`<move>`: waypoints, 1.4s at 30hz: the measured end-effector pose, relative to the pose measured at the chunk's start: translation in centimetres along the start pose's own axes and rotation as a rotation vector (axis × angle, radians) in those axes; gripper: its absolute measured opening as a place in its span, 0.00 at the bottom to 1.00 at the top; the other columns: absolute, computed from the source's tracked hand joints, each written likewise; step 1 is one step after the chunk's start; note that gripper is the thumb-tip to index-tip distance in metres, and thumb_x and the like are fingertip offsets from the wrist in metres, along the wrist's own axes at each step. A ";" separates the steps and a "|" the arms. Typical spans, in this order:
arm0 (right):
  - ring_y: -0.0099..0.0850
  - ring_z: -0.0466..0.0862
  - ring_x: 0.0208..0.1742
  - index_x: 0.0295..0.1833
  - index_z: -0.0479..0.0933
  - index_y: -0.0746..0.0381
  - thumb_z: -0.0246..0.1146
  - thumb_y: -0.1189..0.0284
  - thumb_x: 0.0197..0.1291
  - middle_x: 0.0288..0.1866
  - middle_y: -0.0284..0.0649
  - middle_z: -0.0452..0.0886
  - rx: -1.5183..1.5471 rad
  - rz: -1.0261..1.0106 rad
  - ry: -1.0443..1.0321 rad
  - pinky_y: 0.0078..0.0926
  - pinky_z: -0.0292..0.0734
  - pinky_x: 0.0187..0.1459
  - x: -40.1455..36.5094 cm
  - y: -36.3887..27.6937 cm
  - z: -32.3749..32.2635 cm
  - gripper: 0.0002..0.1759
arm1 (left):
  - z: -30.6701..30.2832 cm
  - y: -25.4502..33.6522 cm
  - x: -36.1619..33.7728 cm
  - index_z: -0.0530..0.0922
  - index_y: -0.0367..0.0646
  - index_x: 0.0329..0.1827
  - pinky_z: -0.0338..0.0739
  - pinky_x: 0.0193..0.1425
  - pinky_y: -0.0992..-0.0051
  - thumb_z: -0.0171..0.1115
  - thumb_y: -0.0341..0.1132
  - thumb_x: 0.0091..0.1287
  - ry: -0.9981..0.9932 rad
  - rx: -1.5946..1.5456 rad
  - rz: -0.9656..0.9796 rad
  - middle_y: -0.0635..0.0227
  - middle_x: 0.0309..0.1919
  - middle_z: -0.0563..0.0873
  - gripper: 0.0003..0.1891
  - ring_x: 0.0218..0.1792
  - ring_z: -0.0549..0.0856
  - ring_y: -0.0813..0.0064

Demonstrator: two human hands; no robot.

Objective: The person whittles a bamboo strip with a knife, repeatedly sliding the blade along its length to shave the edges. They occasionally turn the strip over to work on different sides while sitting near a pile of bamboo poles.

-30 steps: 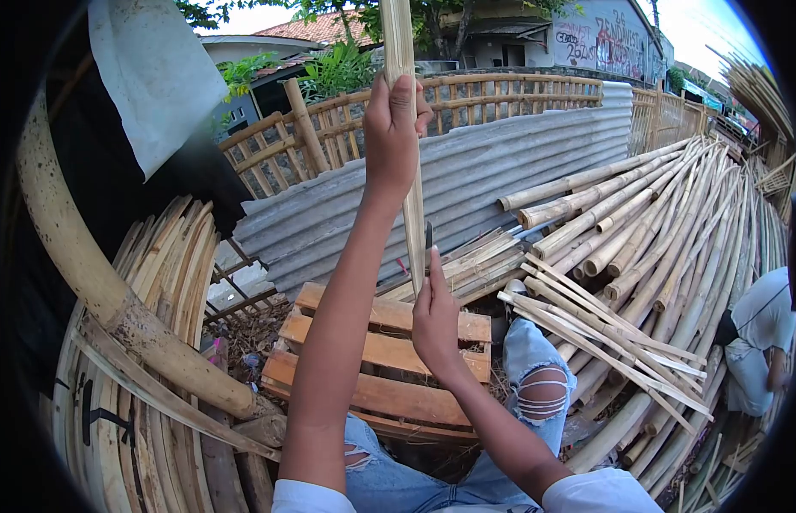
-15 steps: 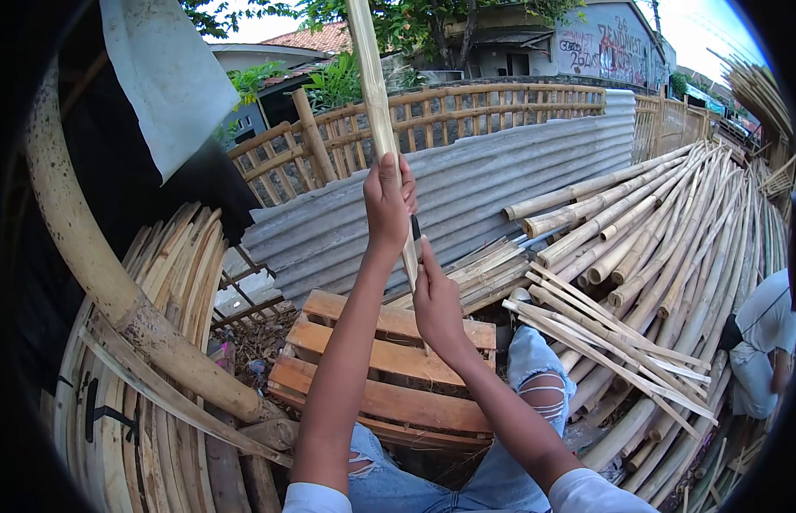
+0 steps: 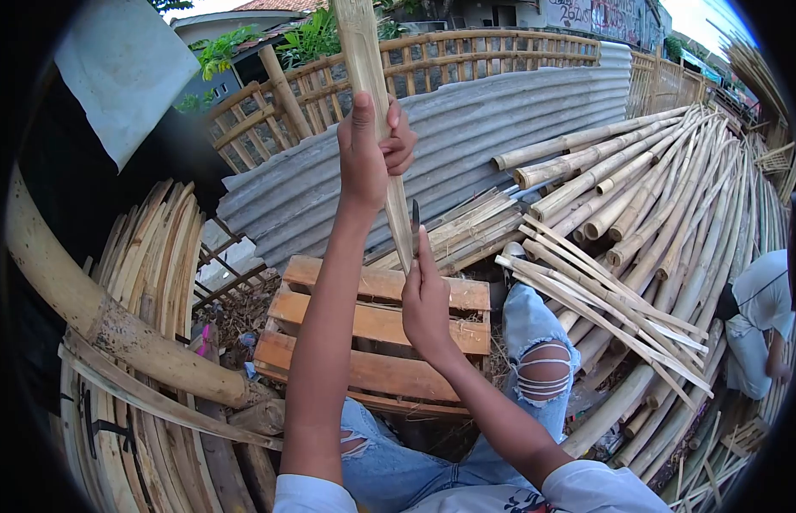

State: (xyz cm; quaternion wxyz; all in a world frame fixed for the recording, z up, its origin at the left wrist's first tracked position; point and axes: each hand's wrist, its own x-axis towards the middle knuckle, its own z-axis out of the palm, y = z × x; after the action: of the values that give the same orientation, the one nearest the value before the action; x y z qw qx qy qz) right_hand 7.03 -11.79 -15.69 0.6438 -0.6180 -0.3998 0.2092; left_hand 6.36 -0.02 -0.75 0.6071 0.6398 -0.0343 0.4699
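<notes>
A long, pale bamboo strip [image 3: 361, 56] stands tilted in front of me, its top cut off by the view's upper edge. My left hand [image 3: 374, 145] is closed around it, thumb up along the near face. Lower down, my right hand [image 3: 428, 303] is closed on a knife, whose dark blade [image 3: 415, 218] points up beside the strip's tapering lower end. The handle is hidden in my fingers. Below both hands is a low bench of orange-brown wooden slats [image 3: 372, 321], between my knees.
Bamboo poles [image 3: 620, 205] fill the right, with split strips [image 3: 612, 316] on top. A co-worker [image 3: 757, 316] bends at far right. A thick bamboo pole [image 3: 133, 329] crosses the left before stacked slats [image 3: 150, 248]. Corrugated sheeting [image 3: 466, 128] and a bamboo fence [image 3: 492, 56] stand behind.
The view has tilted down. My left hand sits farther from my right along the strip than before, and more of the strip's lower end and the blade shows between them.
</notes>
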 end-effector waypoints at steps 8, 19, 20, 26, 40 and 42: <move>0.25 0.66 0.20 0.75 0.55 0.60 0.43 0.76 0.71 0.19 0.40 0.68 0.171 0.007 -0.001 0.30 0.67 0.25 -0.5 -0.1 -1.0 0.28 | 0.9 -0.4 0.5 0.63 0.47 0.30 0.43 0.12 0.86 0.45 0.67 0.68 -0.092 -0.041 -0.007 0.81 0.14 0.56 0.29 0.12 0.51 0.91; 0.43 0.69 0.19 0.75 0.52 0.63 0.45 0.75 0.69 0.21 0.56 0.68 0.072 -0.015 0.086 0.36 0.68 0.27 -1.2 5.6 1.0 0.29 | 0.5 -0.5 0.4 0.62 0.48 0.30 0.42 0.12 0.86 0.46 0.67 0.67 -0.036 -0.038 -0.038 0.81 0.14 0.55 0.28 0.12 0.50 0.90; 0.43 0.69 0.19 0.76 0.52 0.62 0.45 0.75 0.70 0.20 0.56 0.68 0.052 -0.118 0.121 0.37 0.68 0.27 -1.4 5.4 1.2 0.29 | 0.4 -0.5 0.4 0.62 0.48 0.30 0.42 0.12 0.86 0.46 0.67 0.67 -0.038 -0.034 -0.048 0.81 0.14 0.55 0.28 0.12 0.50 0.90; 0.45 0.68 0.19 0.76 0.51 0.61 0.47 0.79 0.68 0.19 0.56 0.66 -0.013 0.123 0.063 0.38 0.67 0.27 -3.4 12.3 2.5 0.31 | -0.4 -0.5 0.7 0.62 0.48 0.31 0.43 0.12 0.86 0.46 0.66 0.68 -0.043 -0.057 -0.043 0.80 0.15 0.54 0.28 0.12 0.50 0.90; 0.46 0.73 0.21 0.75 0.53 0.64 0.47 0.79 0.67 0.22 0.56 0.70 -0.026 -0.001 -0.024 0.40 0.69 0.29 -2.9 9.3 0.8 0.31 | -0.8 -2.8 -2.2 0.66 0.44 0.37 0.64 0.20 0.79 0.43 0.65 0.69 0.182 0.175 -0.007 0.74 0.18 0.61 0.28 0.16 0.65 0.80; 0.48 0.73 0.22 0.75 0.52 0.63 0.48 0.79 0.66 0.22 0.56 0.70 -0.034 -0.030 -0.015 0.41 0.69 0.29 -2.5 9.4 1.5 0.31 | -3.1 -6.5 -6.4 0.65 0.44 0.36 0.61 0.18 0.79 0.44 0.66 0.69 0.245 0.172 -0.048 0.74 0.16 0.60 0.29 0.14 0.63 0.81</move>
State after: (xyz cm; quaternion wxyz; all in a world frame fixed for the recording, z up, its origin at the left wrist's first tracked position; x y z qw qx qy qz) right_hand 6.51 -11.39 -25.53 0.6330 -0.6214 -0.4173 0.1975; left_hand 5.05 0.82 -10.26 0.5606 0.6282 0.0957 0.5309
